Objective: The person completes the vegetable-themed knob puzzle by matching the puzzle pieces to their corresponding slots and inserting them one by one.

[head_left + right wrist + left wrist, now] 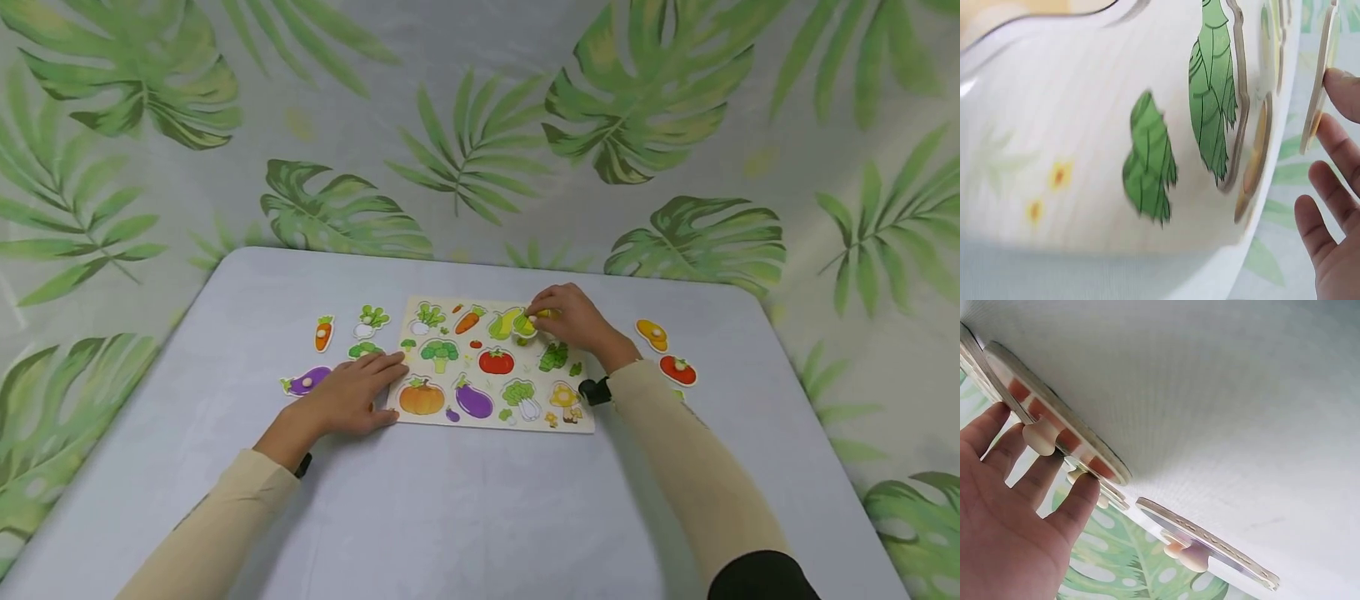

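Observation:
A wooden vegetable puzzle board (480, 421) lies on the table, printed with vegetable pictures. My right hand (573, 317) pinches a green pear-shaped puzzle piece (522, 327) by thumb and forefinger, over the board's upper right next to the printed yellow-green shape. The right wrist view catches that piece (1319, 81) nearly edge-on, raised off the board. My left hand (352, 396) rests at the board's left edge, fingers extended. By its fingertips in the left wrist view is a round orange-striped knobbed piece (1072, 434), which the hand hides from the head view.
Left of the board lie a carrot piece (323, 333), a radish piece (371, 321), a broccoli piece (365, 350) and an eggplant piece (307, 382). On the right are a yellow-orange piece (652, 335) and a tomato piece (678, 370). A leaf-patterned cloth (480, 167) hangs behind the table.

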Available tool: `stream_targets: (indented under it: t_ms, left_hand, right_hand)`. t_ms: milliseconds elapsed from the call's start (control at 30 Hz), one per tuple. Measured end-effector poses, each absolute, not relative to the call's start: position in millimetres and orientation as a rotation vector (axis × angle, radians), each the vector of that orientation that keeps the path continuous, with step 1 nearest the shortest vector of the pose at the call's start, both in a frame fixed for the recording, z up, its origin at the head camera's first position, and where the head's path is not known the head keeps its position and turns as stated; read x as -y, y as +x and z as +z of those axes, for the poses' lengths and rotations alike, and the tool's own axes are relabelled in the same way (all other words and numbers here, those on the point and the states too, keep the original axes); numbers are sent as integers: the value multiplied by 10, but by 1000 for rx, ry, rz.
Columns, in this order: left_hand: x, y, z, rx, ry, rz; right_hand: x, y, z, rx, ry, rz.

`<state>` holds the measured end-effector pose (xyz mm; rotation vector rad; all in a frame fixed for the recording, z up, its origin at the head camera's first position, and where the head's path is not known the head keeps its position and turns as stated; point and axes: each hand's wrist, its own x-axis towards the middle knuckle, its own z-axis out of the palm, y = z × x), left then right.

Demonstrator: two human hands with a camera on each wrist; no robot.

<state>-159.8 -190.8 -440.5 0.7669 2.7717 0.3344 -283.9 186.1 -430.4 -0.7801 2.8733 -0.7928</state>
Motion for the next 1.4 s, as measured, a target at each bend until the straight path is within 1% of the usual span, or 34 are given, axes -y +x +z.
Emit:
stream_targets:
  t_ms: [367, 533, 1033, 1400]
  left_hand:
    - [1890, -1596, -4379, -2766, 745, 345]
    - [1884, -1597, -4373, -2771, 757, 358]
    - [1892, -1606, -4379, -2780, 762, 374]
    - [1903, -1602, -4388, -2768, 753, 370]
  right_hand:
    - [-1665, -2898, -4326, -2834, -722, -766]
    - [-1631, -2920, -4350, -2826, -682, -765]
    - [-1486, -2954, -4376, -2820, -689, -709]
    - [-1410, -2972, -4410, -2801, -625, -728]
